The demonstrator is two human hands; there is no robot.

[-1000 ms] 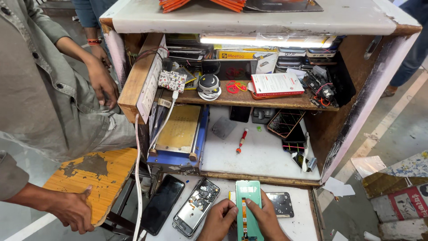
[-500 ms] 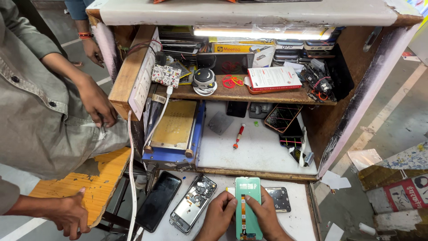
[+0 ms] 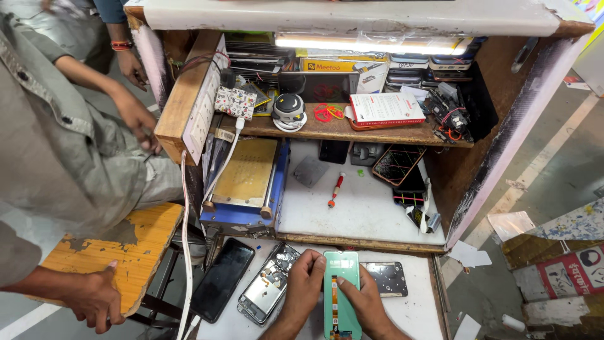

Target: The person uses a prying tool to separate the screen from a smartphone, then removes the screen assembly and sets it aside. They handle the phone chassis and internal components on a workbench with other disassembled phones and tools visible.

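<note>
Both hands, the left hand (image 3: 303, 282) and the right hand (image 3: 363, 301), pinch a green phone screen panel (image 3: 341, 291) over the white worktop (image 3: 418, 311), between an opened phone (image 3: 269, 291) and a dark panel (image 3: 387, 278).

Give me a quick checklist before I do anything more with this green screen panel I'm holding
1. Both hands on the green panel: ok, left hand and right hand hold its edges.
2. Orange flex strip on the panel in view: ok.
3. Opened phone within reach: ok, just left of the left hand.
4. Red screwdriver at hand: ok, on the white shelf.
5. Panel free of cracks: cannot tell.
</note>
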